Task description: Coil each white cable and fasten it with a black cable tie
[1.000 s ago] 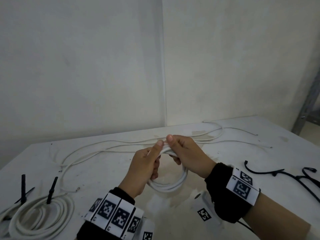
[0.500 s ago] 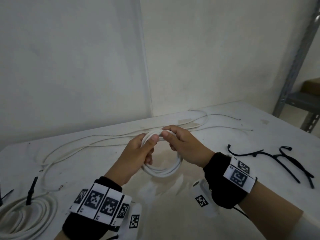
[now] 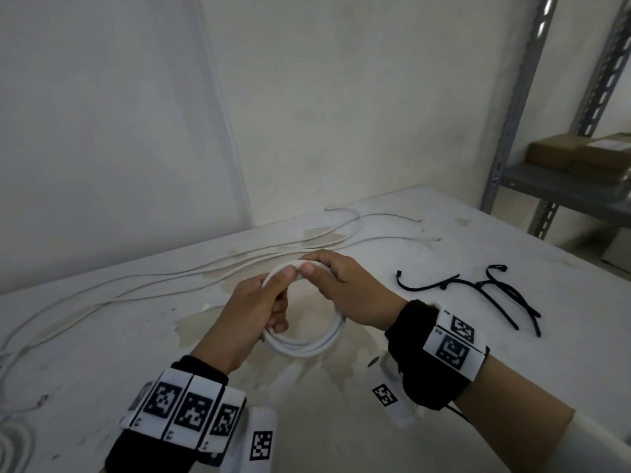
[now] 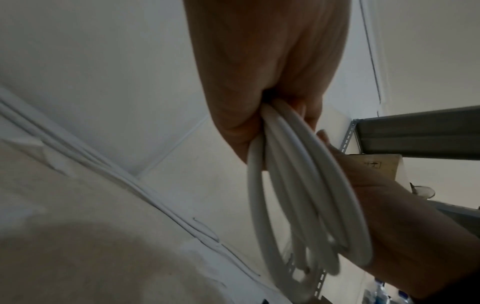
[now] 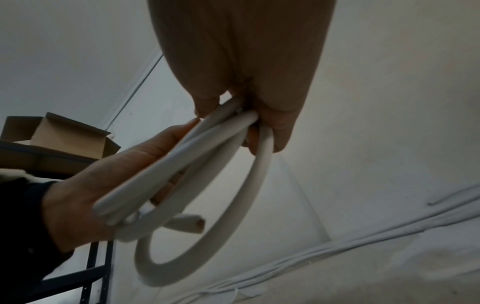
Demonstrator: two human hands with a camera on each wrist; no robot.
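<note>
White cable coil (image 3: 309, 344) hangs above the counter (image 3: 444, 387), gripped by both hands: the left hand (image 3: 254, 310) curls its fingers round the coil's left side, the right hand (image 3: 351, 291) pinches the top. To finish this step well, I would keep the loops bunched evenly in the left hand while the right fetches a black cable tie (image 3: 478, 290) lying to the right. More loose white cables (image 3: 170, 285) trail across the stained counter; pale walls meet behind, metal shelving (image 3: 532, 138) at right.
</note>
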